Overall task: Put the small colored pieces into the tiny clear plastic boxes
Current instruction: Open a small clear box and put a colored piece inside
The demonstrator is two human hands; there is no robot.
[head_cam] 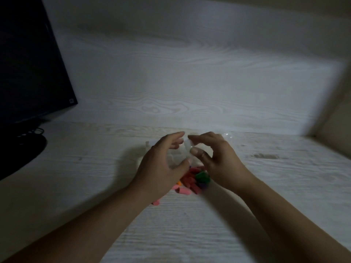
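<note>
A pile of small colored pieces (190,180) lies on the white wood-grain desk (266,186), red and pink ones with a green clump (202,176) and a stray pink one (156,202). Just above the pile, my left hand (161,168) curls its fingers and thumb round a tiny clear plastic box (177,155), which is blurred and hard to make out. My right hand (218,160) pinches the same box's right edge between forefinger and thumb. More clear plastic shows to the left (147,144) and behind my right hand (227,135).
A black monitor (28,63) stands at the left with its dark base and cables (32,132) on the desk. A pale wall panel rises behind the desk, and a side wall (334,120) closes the right.
</note>
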